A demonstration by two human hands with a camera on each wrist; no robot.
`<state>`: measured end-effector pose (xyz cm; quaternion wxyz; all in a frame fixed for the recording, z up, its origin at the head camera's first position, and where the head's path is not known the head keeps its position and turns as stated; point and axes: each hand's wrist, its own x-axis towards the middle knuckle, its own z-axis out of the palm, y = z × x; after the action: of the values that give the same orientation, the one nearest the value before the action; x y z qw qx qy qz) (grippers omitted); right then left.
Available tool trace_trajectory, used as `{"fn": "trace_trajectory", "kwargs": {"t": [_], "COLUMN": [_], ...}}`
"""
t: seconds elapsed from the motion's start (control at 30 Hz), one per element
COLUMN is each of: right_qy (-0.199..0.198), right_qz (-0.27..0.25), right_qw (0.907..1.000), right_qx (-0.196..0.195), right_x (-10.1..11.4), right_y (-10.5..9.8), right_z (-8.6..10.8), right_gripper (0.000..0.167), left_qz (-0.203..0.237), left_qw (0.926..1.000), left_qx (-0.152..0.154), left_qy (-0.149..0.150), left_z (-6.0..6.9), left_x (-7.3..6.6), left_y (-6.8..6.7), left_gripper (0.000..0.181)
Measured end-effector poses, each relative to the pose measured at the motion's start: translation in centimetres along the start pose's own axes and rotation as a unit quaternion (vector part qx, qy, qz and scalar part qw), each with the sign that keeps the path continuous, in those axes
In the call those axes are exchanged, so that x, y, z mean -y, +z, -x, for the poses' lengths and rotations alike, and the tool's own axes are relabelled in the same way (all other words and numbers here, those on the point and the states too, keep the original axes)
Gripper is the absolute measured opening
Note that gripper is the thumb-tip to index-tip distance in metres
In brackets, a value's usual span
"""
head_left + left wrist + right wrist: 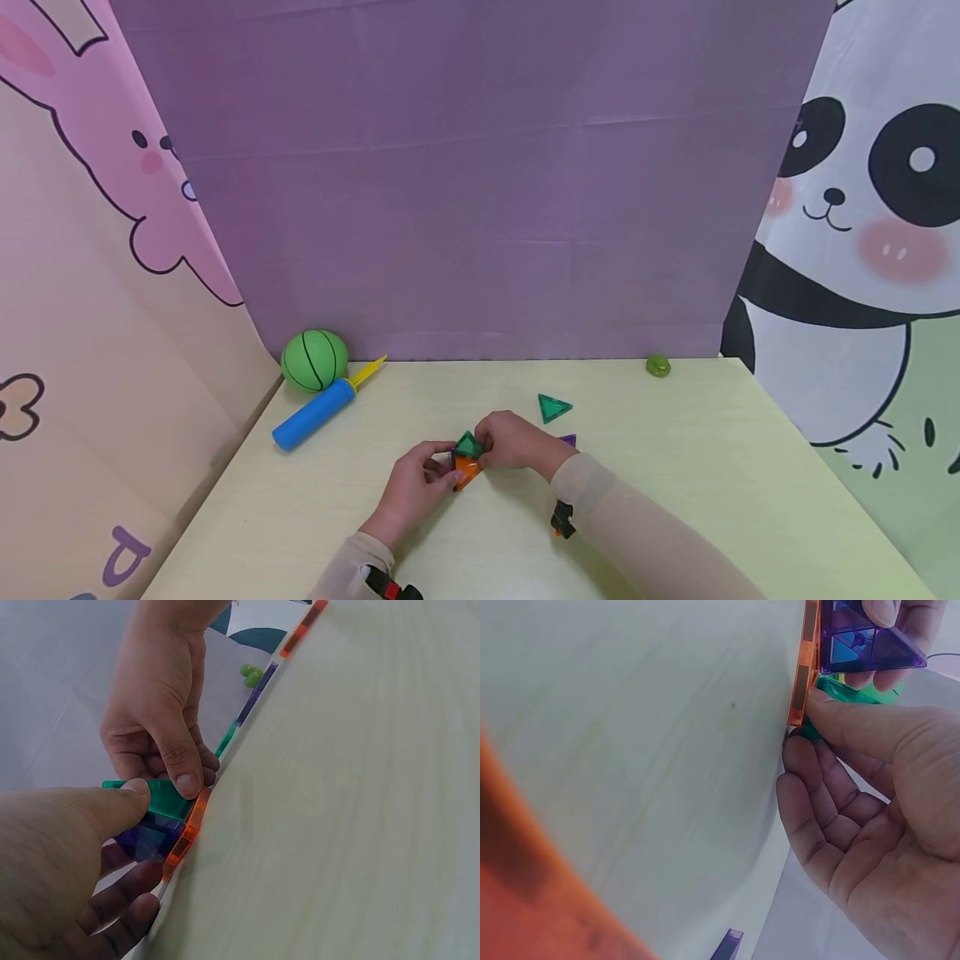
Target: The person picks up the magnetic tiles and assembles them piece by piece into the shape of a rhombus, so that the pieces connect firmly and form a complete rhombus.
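Between both hands stands a small cluster of translucent magnetic tiles. An orange triangular tile (467, 474) lies on the table, with a raised green tile (468, 445) and a purple triangular tile (862, 645) joined beside it. My left hand (412, 485) grips the purple tile from the left, its thumb also against the green one in the left wrist view. From the right, my right hand (519, 442) pinches the green tile at its corner, close to the orange edge. Fingers partly cover the places where the tiles meet.
A loose green triangular tile (555, 407) lies behind the right hand. A purple tile (569, 439) and an orange tile (304, 628) are partly hidden by the right arm. A green ball (315, 360), a blue hand pump (315, 414) and a small green object (658, 365) sit farther back.
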<state>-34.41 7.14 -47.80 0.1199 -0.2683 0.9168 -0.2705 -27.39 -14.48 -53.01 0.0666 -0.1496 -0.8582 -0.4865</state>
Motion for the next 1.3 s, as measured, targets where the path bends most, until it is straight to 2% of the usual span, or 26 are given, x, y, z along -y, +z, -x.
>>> {"fn": "trace_trajectory", "kwargs": {"t": [0.17,0.67,1.3], "right_qy": [-0.005,-0.006,-0.005], "right_qz": [0.003,-0.004,0.002], "right_qw": [1.0,1.0,1.0], "right_qx": [-0.003,0.002,0.007], "right_x": [0.0,-0.14,-0.53], "right_y": [-0.03,0.17,0.4], "right_z": [0.03,-0.1,-0.24], "right_gripper": [0.014,0.016,0.017], "left_qz": [-0.008,-0.071,-0.081], "left_qw": [0.9999,0.9972,0.9966], "left_qx": [0.0,-0.006,0.004], "left_qy": [0.006,0.021,0.01], "left_z": [0.08,-0.06,-0.07], "left_x": [-0.13,-0.07,-0.1], "left_y": [-0.06,-0.02,-0.02], "left_gripper": [0.043,0.041,0.048]}}
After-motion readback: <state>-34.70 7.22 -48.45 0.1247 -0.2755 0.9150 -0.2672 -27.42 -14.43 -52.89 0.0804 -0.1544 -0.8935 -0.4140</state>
